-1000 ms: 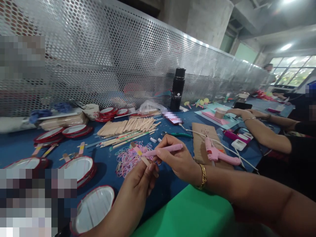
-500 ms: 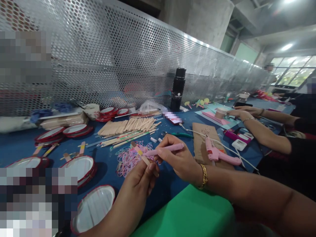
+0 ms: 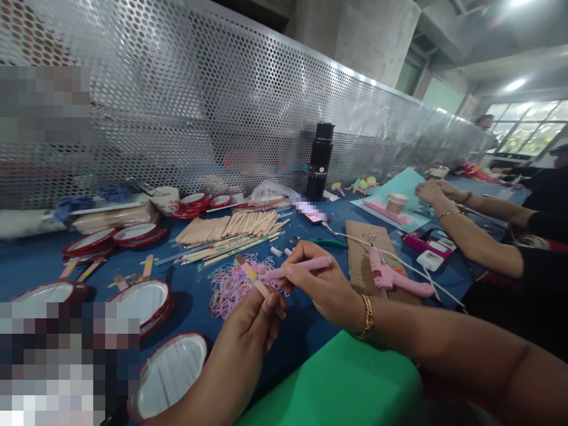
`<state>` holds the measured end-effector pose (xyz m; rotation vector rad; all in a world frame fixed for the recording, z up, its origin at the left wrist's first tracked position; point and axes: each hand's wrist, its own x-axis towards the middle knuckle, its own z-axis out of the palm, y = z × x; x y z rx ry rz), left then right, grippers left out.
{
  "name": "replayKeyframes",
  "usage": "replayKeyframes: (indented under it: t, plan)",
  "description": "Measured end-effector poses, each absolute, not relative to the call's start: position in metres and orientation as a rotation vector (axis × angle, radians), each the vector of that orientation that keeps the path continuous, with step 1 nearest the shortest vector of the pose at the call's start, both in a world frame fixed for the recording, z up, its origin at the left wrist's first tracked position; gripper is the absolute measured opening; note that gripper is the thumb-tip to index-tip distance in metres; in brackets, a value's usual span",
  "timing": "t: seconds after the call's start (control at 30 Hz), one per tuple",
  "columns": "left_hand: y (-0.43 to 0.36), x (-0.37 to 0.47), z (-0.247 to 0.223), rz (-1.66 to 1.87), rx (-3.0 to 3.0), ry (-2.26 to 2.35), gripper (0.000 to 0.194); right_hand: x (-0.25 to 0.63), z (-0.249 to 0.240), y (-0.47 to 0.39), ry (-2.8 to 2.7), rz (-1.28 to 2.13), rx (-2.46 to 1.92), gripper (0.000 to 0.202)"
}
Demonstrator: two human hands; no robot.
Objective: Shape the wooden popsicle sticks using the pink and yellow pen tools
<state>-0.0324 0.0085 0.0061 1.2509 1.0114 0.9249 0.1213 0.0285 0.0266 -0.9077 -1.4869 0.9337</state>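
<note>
Between its thumb and fingers, my left hand (image 3: 255,319) pinches a flat wooden stick (image 3: 252,276) with dark, pink and yellow bands on its upper part. My right hand (image 3: 317,287), a gold bracelet at the wrist, grips a pink marker (image 3: 302,268). The marker's tip end is at the stick, beside the yellow band; the exact contact is too small to tell. Just behind the hands lies a heap of pastel rubber bands (image 3: 231,284). Plain wooden sticks (image 3: 235,226) are laid in a row farther back.
Red-rimmed round pieces (image 3: 171,373) lie at left. A black bottle (image 3: 320,163) stands near the perforated metal screen (image 3: 213,100). At right, a pink glue gun (image 3: 390,277) rests on cardboard (image 3: 361,236), near cables and a co-worker's hands (image 3: 437,195). Green material (image 3: 341,384) is in front.
My hands, the stick and the marker have hardly moved. The co-worker's hands have drawn back from the paper cup, and the light blue sheet beside it now has a raised corner.
</note>
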Motion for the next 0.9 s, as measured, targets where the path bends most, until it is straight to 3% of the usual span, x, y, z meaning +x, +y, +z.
replayKeyframes:
  t: [0.9]
  plan:
    - [0.0082, -0.0304, 0.0102, 0.932, 1.26, 1.04, 0.041, 0.1241, 0.0252, 0.0301, -1.467, 0.949, -0.9, 0.013]
